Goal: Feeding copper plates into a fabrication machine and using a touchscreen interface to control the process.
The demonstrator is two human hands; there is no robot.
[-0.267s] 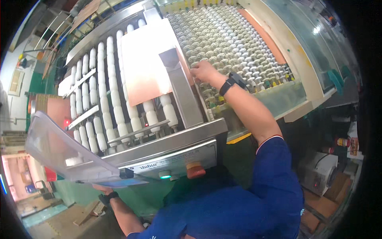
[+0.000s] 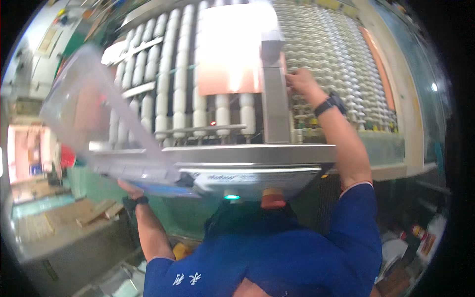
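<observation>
A shiny copper sheet (image 2: 230, 74) lies on white rollers, and a steel crossbar (image 2: 276, 101) passes over its right side. Just beyond that bar my right hand (image 2: 303, 83) has its fingers bent together at the sheet's narrow exposed edge; the fingertips are blurred. My left hand (image 2: 130, 189) is low at the left, by the machine's front side below a clear plastic cover (image 2: 106, 99). Its fingers are mostly hidden there, so what they touch does not show. Each wrist wears a dark band.
White rollers (image 2: 178, 79) fill the machine's left section, and rows of small pale wheels (image 2: 326, 64) the right. Another copper strip (image 2: 378, 69) lies at the far right. A red knob (image 2: 273, 198) and a lit green button (image 2: 231, 196) sit on the front panel.
The view has turned, so the machine appears shifted right and more level. My right hand stays at the copper sheet's edge, and my left hand stays by the machine's front.
</observation>
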